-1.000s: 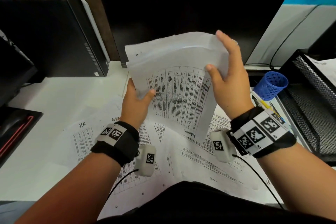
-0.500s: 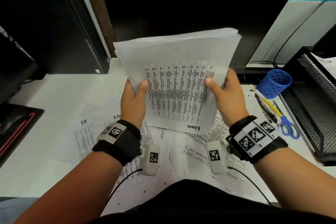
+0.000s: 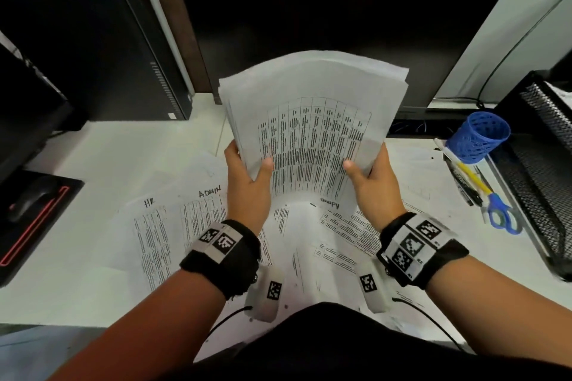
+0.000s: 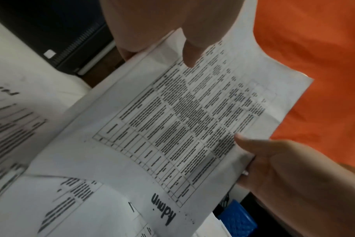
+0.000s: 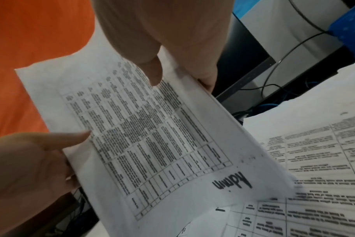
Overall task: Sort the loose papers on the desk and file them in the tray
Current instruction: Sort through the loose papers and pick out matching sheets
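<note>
Showing the grip: both hands hold one stack of papers [image 3: 312, 120] upright above the table [image 3: 102, 164].
Left hand [image 3: 247, 185]: thumb curled over the printed front near the stack's lower left edge, the other digits behind the sheets; the left wrist view shows the thumb tip pressed on the table of text.
Right hand [image 3: 374, 185]: thumb on the front at the lower right edge, the rest of the hand behind; the grip pinches the stack from the opposite side.
Held stack: several sheets, top edges fanned and bowed away from the person; front sheet carries a ruled grid of text and the handwritten word "Admin" upside down near its lower edge, which hangs just above the papers below.
Loose papers [image 3: 192, 226]: overlapping sheets spread flat on the table under and around both wrists; two at the left bear the handwritten headings "HR" and "ADMIN".
Tray [image 3: 544, 170]: black wire mesh, at the right edge of the table, well apart from the held stack.
Beside the tray: blue mesh cup [image 3: 478, 141], pens [image 3: 464, 179] and blue-handled scissors [image 3: 501, 216].
Far side: dark monitor [image 3: 325, 9]; black computer tower [image 3: 93, 46] at the left.
</note>
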A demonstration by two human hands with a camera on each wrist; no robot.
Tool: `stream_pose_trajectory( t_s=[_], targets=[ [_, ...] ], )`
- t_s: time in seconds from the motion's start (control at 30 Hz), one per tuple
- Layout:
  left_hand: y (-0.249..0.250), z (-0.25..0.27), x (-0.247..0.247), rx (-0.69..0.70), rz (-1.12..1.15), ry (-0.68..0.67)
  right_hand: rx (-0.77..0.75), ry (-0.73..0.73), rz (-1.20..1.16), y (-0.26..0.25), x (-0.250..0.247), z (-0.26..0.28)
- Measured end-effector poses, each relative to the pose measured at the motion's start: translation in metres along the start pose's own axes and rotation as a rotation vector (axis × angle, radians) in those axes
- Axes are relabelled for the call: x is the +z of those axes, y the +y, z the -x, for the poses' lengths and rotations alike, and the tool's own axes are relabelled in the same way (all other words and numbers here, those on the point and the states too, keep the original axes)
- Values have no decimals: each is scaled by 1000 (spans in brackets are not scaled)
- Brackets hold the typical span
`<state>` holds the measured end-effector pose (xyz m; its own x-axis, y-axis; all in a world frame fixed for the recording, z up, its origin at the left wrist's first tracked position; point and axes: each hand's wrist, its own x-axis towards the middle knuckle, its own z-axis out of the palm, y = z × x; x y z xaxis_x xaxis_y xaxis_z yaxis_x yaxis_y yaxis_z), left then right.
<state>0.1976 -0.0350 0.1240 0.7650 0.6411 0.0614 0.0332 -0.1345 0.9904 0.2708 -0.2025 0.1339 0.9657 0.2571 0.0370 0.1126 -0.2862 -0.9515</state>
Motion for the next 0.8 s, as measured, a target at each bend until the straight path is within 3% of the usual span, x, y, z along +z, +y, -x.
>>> stream_pose_trajectory(
  t_s=[0.17,0.37,0.6,0.8],
  targets=[
    [-13,-11,1,-152,-5,4,100,41,-26,10,2,-15],
    [-20,-9,4,-237,-56,-5,130,45,-74,14,-1,-16],
    [-5,-7,16,-195,-106,3,140,-10,-63,13,-37,-21],
    [24,-4,33,-121,34,47,151,-129,95,22,-70,-11]
  ],
)
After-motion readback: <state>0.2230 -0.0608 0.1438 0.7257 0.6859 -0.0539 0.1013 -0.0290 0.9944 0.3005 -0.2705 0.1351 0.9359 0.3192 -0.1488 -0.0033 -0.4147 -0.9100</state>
